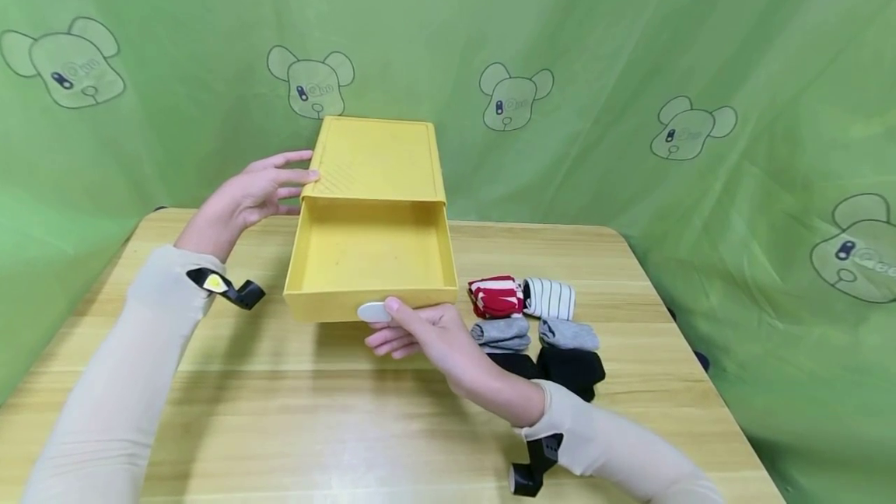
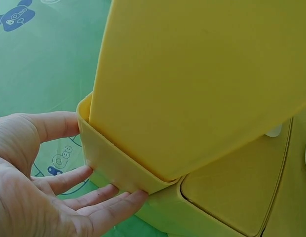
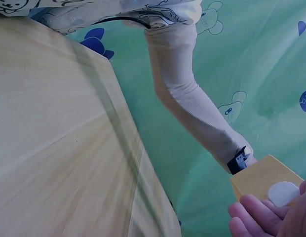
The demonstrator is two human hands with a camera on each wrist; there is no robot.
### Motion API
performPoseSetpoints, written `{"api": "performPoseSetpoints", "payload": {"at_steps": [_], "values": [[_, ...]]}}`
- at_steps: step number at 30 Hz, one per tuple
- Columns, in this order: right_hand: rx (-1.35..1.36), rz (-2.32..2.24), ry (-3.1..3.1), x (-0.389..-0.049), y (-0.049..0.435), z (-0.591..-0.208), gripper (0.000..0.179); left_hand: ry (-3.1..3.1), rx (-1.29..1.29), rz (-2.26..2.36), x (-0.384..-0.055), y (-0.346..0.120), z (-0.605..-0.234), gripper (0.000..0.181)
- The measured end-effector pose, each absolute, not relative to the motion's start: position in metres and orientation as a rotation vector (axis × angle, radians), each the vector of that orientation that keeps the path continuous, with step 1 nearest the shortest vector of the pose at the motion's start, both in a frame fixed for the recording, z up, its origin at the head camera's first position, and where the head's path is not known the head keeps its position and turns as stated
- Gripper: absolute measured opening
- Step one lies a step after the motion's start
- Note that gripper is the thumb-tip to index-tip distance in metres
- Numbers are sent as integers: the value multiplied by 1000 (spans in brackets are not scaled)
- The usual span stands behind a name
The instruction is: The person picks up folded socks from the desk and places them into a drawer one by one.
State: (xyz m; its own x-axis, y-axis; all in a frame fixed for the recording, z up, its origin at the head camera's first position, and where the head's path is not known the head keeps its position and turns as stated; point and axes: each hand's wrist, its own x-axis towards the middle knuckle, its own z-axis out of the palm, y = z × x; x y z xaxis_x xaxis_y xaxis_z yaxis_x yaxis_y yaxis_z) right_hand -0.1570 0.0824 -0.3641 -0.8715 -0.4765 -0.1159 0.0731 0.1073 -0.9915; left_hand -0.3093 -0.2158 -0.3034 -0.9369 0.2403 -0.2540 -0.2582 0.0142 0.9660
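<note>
A yellow plastic drawer box [image 1: 378, 158] stands toward the back of the table, its upper drawer [image 1: 378, 249] pulled out and bare inside. My left hand [image 1: 259, 189] touches the left side of the box with spread, fairly straight fingers; the left wrist view shows its fingertips on the casing [image 2: 128, 165]. At the drawer's front, my right hand [image 1: 437, 341] pinches the white oval knob [image 1: 373, 312], thumb at its edge and fingers below. The same knob [image 3: 283, 193] appears beside the fingers in the right wrist view.
Right of the drawer lie folded socks: a red-and-white one [image 1: 495, 296], a white striped one [image 1: 549, 299], grey ones [image 1: 568, 334] and black ones [image 1: 572, 369]. A green printed curtain [image 1: 595, 37] hangs behind the wooden table [image 1: 280, 426].
</note>
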Motion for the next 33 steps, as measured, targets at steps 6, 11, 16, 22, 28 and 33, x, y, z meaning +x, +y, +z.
{"api": "performPoseSetpoints", "payload": {"at_steps": [6,11,16,22,28,33], "values": [[-420,-1744,1946,-159,86,-363,53,1940,-35,2006,-309,-215,-302,80],[-582,-1432,1927,-165,97,-352,54,1936,-32,2009,-308,-215,-302,81],[-951,-1092,1912,-168,117,-323,43,1928,-23,2018,-308,-214,-304,78],[-1323,-1130,1875,-179,153,-280,34,1924,-13,2029,-307,-214,-304,77],[-1149,-1338,2159,-219,196,-266,34,1914,-23,2041,-307,-214,-303,79],[-847,-1245,2392,-261,217,-287,41,1918,-19,2038,-306,-214,-305,79]]}}
